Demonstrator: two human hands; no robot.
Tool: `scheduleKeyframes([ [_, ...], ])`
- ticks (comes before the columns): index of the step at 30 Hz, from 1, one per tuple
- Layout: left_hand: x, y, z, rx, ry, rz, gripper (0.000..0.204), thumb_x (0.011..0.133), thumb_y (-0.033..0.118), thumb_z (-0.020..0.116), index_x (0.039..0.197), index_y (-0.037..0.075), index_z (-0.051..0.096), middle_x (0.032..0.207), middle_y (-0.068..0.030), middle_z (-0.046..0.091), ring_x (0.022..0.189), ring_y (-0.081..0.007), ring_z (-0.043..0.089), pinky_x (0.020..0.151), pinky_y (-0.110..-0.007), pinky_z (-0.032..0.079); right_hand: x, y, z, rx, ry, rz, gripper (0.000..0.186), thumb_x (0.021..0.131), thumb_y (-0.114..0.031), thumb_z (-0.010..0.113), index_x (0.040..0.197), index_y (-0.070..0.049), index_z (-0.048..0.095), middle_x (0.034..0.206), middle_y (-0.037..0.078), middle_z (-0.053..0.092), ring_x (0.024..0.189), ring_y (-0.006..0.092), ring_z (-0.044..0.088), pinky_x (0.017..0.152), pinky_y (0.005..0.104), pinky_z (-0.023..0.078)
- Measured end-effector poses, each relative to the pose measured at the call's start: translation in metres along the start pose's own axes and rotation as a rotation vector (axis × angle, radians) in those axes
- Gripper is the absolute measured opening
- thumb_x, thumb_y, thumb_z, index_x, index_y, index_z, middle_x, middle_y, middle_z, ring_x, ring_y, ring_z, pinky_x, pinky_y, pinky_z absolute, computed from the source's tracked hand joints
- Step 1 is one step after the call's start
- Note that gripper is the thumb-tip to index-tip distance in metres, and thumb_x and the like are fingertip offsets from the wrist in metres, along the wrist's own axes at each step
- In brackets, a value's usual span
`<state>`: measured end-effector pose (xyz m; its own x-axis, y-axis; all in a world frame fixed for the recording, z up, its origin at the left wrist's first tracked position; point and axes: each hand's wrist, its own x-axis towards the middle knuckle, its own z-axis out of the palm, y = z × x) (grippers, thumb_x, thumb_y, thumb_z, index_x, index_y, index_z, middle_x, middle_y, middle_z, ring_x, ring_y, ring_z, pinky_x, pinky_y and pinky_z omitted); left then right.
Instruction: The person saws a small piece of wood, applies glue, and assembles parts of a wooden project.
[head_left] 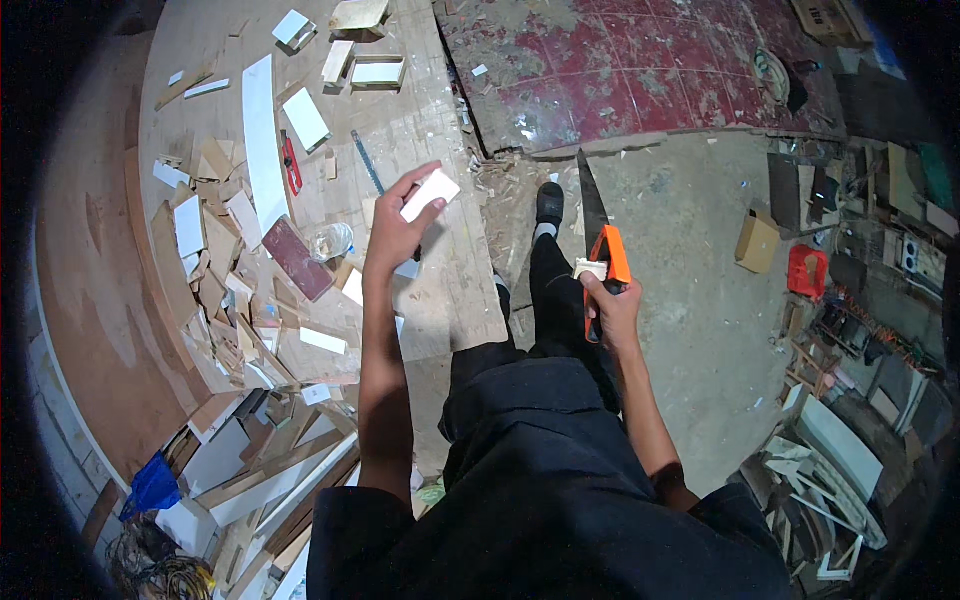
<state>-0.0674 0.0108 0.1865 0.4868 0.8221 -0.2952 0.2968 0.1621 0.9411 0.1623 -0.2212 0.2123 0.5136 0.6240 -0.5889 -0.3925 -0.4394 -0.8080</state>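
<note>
My left hand (pixel 398 225) is closed on a small white-faced wood block (pixel 431 196), held over the right side of the wooden worktable (pixel 450 290). In my right hand (pixel 617 312), out past the table edge, is a handsaw (pixel 594 200) with an orange and black handle, its dark blade pointing away from me. A small pale wood piece (pixel 591 268) sits by my right thumb against the saw handle. Close to my left hand lie a metal ruler (pixel 367 160) and a clear round container (pixel 331 242). A red utility knife (pixel 291 163) rests farther left.
Wood offcuts (pixel 215 250) crowd the table's left side; a long white strip (pixel 262 140) and small assembled wooden pieces (pixel 378 72) lie farther back. More boards (pixel 270 490) are piled at lower left. On the floor at right stand a cardboard box (pixel 757 241) and a red crate (pixel 807 271).
</note>
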Motion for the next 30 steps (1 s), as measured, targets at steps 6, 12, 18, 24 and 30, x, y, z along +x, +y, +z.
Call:
scheduleKeyframes([
  [6,0.061,-0.090,-0.001,0.466,0.085,0.038,0.051,0.087,0.019,0.067,0.136,0.023,0.054,0.112,-0.0192,0.066,0.103,-0.0339,0.060,0.093,-0.040,0.046,-0.004,-0.007,0.015,0.084,-0.023,0.027,0.020,0.083,-0.013,0.076,0.095,-0.001,0.065,0.069,0.000,0.060,0.047,0.0067,0.050,0.044,0.0229,0.039],
  [12,0.047,-0.098,0.017,1.000,0.254,0.088,0.053,0.086,0.017,0.067,0.137,0.020,0.053,0.118,-0.0137,0.059,0.115,-0.0371,0.049,0.097,-0.042,0.040,-0.010,0.000,0.031,0.214,-0.007,0.064,0.027,0.081,-0.012,0.078,0.100,-0.001,0.063,0.068,-0.001,0.059,0.047,0.0066,0.049,0.045,0.0225,0.039],
  [18,-0.015,-0.023,0.062,-0.011,-0.058,-0.143,0.030,0.091,0.010,0.065,0.120,0.004,0.064,0.114,-0.0097,0.063,0.100,-0.0190,0.061,0.085,-0.033,0.050,-0.009,0.014,0.057,0.361,0.008,0.099,0.029,0.080,-0.007,0.078,0.102,0.001,0.060,0.067,-0.001,0.058,0.047,0.0054,0.049,0.044,0.0220,0.039],
  [24,-0.083,-0.013,0.103,-0.506,-0.191,-0.075,0.018,0.095,0.006,0.059,0.108,-0.006,0.063,0.105,-0.0097,0.065,0.099,-0.0162,0.063,0.088,-0.030,0.050,-0.024,0.028,0.080,0.309,0.006,0.146,0.024,0.081,-0.006,0.076,0.099,0.000,0.062,0.069,0.000,0.060,0.048,0.0056,0.051,0.044,0.0212,0.039],
  [30,-0.079,-0.043,0.077,-0.319,-0.135,-0.329,0.027,0.095,0.019,0.063,0.112,-0.001,0.068,0.095,-0.0054,0.068,0.072,-0.0100,0.057,0.070,-0.022,0.049,-0.017,0.046,0.070,0.065,-0.081,0.113,0.021,0.084,-0.013,0.075,0.100,-0.001,0.068,0.072,-0.002,0.063,0.049,0.0034,0.050,0.044,0.0197,0.039],
])
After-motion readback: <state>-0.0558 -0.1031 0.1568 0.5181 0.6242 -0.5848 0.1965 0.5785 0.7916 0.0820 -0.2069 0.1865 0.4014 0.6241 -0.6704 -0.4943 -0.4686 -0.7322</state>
